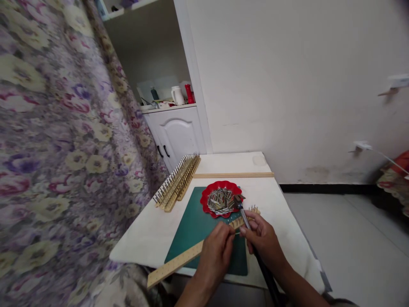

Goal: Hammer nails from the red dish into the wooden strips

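Note:
My right hand [260, 236] is closed around a hammer [246, 221] with a metal head and a dark grip, its head raised over the edge of the red dish. My left hand [215, 249] is closed, fingertips pinched on a thin shiny nail [237, 233] that points toward my right fingers. Beneath both hands a long wooden strip [179, 263] lies slantwise, with small marks along its near part and several nails standing in its far end. A red scalloped dish [204, 199] holds a heap of loose nails [220, 201].
A green mat [185, 230] lies under the dish on the white-covered table [143, 241]. Wooden strips full of upright nails [179, 181] sit at the back left. One plain wooden strip [233, 175] crosses the back. A floral curtain [64, 149] hangs at left.

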`<state>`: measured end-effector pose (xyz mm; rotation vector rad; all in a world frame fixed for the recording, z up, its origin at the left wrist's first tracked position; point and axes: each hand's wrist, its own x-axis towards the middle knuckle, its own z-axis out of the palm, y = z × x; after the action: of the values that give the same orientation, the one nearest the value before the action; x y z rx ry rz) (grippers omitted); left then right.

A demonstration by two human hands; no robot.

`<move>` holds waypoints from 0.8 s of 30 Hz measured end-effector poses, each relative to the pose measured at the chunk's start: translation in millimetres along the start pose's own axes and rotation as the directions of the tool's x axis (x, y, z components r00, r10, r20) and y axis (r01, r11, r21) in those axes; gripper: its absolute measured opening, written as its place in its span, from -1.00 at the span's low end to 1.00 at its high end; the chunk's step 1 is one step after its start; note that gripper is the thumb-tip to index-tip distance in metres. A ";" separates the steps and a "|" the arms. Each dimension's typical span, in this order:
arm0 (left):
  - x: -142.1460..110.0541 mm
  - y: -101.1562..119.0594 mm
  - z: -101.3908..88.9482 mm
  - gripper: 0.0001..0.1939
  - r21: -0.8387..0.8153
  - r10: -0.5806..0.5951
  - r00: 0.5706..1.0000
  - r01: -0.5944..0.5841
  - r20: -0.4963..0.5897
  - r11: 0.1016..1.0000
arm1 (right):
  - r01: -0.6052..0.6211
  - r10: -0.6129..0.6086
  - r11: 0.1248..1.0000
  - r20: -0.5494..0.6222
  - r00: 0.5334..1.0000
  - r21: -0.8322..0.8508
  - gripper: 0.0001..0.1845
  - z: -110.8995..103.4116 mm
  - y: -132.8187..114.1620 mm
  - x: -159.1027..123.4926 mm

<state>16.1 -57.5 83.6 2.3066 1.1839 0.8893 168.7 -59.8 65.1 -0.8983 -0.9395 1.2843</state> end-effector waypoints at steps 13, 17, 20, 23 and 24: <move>0.7 -6.1 23.8 -0.81 -0.762 -0.432 0.902 0.293 0.019 0.577 | -0.038 0.037 0.998 0.016 0.999 0.053 -0.51 -5.2 0.5 0.5; 0.6 1.0 26.0 -0.82 -0.803 -0.439 0.898 0.257 -0.007 0.538 | -0.041 0.039 0.998 0.022 0.999 0.054 -0.52 -4.2 1.1 -0.6; 1.4 5.1 23.1 -0.84 -0.788 -0.405 0.912 0.202 -0.065 0.581 | -0.043 0.042 0.998 0.038 0.998 0.046 -0.54 -3.0 0.8 -2.1; 1.3 -2.5 15.6 -0.84 -0.717 -0.404 0.902 0.180 -0.154 0.674 | -0.031 0.031 0.999 0.032 0.999 0.020 -0.57 -3.3 -1.0 -3.2; 0.6 -8.3 12.6 -0.84 -0.679 -0.413 0.892 0.189 -0.184 0.709 | -0.026 0.026 1.000 0.025 0.999 0.009 -0.57 -3.9 -1.7 -3.4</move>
<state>20.3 -53.0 69.8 1.3865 1.1013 1.3280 172.8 -63.4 65.0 -0.8920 -0.9437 1.3238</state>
